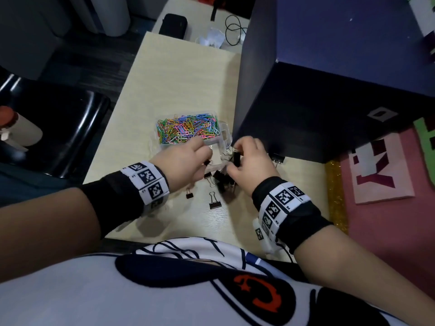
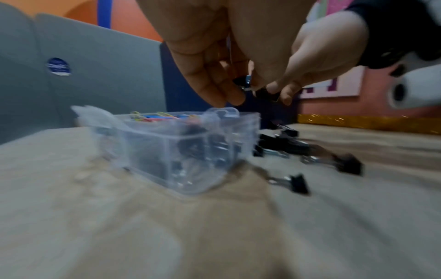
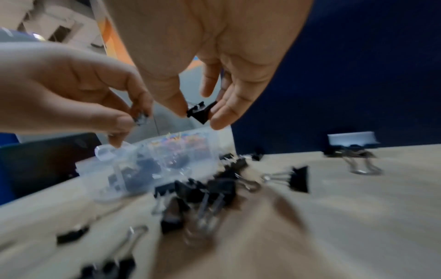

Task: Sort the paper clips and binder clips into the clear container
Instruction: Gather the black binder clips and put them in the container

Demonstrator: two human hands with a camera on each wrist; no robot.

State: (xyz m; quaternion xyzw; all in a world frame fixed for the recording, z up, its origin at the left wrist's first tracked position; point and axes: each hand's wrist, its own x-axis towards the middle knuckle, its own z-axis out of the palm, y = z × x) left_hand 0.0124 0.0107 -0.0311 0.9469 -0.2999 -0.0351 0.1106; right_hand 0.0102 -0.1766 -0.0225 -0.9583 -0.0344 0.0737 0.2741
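Both hands (image 1: 186,158) (image 1: 249,158) each pinch a small, stiff black steel binder clip (image 3: 200,113) by its body above the clear plastic container (image 1: 221,135) at frame centre

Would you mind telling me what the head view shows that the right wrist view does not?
Only the head view shows the marker wristbands, the black pouch and the coloured paper clips spread from above. Only the right wrist view shows the right hand pinching a black binder clip. Both show the clear container and loose binder clips.
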